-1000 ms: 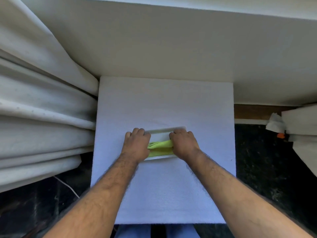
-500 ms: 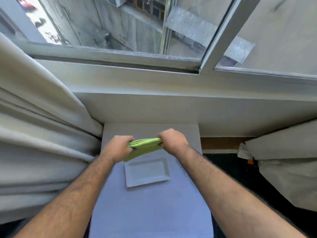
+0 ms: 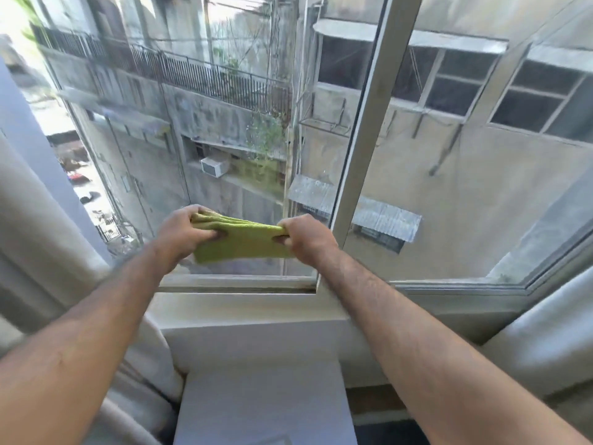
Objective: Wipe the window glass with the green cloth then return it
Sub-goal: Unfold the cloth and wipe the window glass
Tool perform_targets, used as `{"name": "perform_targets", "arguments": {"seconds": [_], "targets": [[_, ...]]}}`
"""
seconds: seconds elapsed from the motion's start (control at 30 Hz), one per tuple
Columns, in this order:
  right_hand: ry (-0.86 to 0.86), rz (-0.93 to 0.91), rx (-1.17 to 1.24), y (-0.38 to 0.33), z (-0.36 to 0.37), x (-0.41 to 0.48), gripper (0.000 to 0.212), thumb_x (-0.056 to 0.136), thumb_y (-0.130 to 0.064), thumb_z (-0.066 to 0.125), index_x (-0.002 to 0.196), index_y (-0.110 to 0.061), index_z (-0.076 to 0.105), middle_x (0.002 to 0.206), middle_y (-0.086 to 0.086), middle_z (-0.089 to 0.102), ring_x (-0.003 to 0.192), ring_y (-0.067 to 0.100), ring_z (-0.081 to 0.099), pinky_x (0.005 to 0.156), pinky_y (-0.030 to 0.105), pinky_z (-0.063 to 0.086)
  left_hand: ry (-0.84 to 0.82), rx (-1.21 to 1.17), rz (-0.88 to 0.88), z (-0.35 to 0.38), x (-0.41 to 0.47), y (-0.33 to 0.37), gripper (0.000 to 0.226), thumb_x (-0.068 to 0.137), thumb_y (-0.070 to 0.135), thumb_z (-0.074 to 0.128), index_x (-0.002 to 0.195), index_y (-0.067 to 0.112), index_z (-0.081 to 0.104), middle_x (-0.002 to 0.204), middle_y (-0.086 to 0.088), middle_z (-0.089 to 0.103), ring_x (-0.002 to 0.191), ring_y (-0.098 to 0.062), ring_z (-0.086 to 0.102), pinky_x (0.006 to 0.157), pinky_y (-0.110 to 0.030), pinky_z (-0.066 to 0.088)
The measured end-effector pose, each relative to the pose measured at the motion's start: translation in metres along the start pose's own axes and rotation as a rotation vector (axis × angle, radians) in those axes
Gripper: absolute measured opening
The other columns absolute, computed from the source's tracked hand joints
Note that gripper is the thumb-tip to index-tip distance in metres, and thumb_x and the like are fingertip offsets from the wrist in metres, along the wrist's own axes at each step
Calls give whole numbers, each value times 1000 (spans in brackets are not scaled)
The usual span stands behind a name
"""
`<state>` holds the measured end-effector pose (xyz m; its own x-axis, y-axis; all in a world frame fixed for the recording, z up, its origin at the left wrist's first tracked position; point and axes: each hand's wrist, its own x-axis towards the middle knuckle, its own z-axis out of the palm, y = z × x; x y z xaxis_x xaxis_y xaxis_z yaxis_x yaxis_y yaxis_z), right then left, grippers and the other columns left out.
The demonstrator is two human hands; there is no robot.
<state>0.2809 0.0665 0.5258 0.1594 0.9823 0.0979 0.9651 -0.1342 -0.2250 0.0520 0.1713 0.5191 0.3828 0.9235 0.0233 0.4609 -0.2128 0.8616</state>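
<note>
The folded green cloth [image 3: 242,240] is stretched between both hands in front of the lower part of the left window pane [image 3: 205,123]. My left hand [image 3: 184,231] grips its left end and my right hand [image 3: 305,237] grips its right end. Both arms reach forward over the sill. Whether the cloth touches the glass I cannot tell. A corner of the white tray [image 3: 272,440] shows at the bottom edge.
A white window frame post [image 3: 362,130] divides the left pane from the right pane [image 3: 481,155]. The white sill [image 3: 250,311] runs below. Pale curtains hang at the left [image 3: 38,245] and right [image 3: 545,342]. A white-topped table [image 3: 263,406] stands under the sill.
Both hands lifted the green cloth off the white tray and raised it up to the window glass. The view tilted up from the table to the window.
</note>
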Motion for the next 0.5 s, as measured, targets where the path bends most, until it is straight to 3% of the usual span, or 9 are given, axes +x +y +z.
{"name": "perform_targets", "arguments": {"seconds": [0.07, 0.17, 0.23, 0.33, 0.43, 0.5], "targets": [[98, -24, 9, -11, -51, 13, 22, 102, -32, 60, 105, -13, 71, 100, 12, 73, 92, 33, 68, 80, 45, 59, 62, -109, 47, -32, 4, 48, 34, 70, 17, 93, 100, 20, 77, 99, -8, 76, 97, -25, 67, 91, -42, 55], [243, -50, 86, -26, -120, 29, 23, 102, -34, 61, 103, -13, 73, 96, 14, 75, 88, 34, 70, 78, 44, 59, 117, -227, 139, -72, 1, 120, 20, 77, 11, 87, 77, 30, 81, 73, 11, 76, 84, -17, 64, 78, -32, 52], [329, -80, 117, -38, -164, 36, 32, 102, -41, 60, 97, -11, 72, 90, 15, 74, 80, 33, 68, 74, 43, 55, 164, -284, 187, -98, 0, 163, 19, 80, 12, 85, 73, 28, 76, 69, 14, 73, 78, -12, 60, 71, -27, 49], [464, -175, 128, -53, -219, 43, 36, 104, -40, 59, 93, -8, 72, 80, 11, 72, 67, 27, 67, 63, 38, 53, 233, -284, 307, -131, 4, 217, 16, 82, 20, 83, 84, 29, 71, 88, 5, 68, 81, -9, 57, 69, -26, 46], [572, -295, 72, -64, -261, 49, 34, 104, -38, 60, 96, -7, 72, 74, 7, 72, 60, 23, 70, 57, 32, 55, 315, -233, 426, -161, 15, 266, 16, 86, 20, 80, 101, 19, 74, 89, 4, 66, 82, -8, 56, 68, -24, 45], [662, -358, 17, -64, -287, 53, 39, 103, -45, 59, 107, -9, 73, 88, 10, 79, 72, 22, 77, 69, 36, 66, 413, -119, 518, -180, 25, 297, 23, 88, 19, 79, 110, 14, 76, 94, -2, 70, 88, -16, 62, 74, -30, 52]]}}
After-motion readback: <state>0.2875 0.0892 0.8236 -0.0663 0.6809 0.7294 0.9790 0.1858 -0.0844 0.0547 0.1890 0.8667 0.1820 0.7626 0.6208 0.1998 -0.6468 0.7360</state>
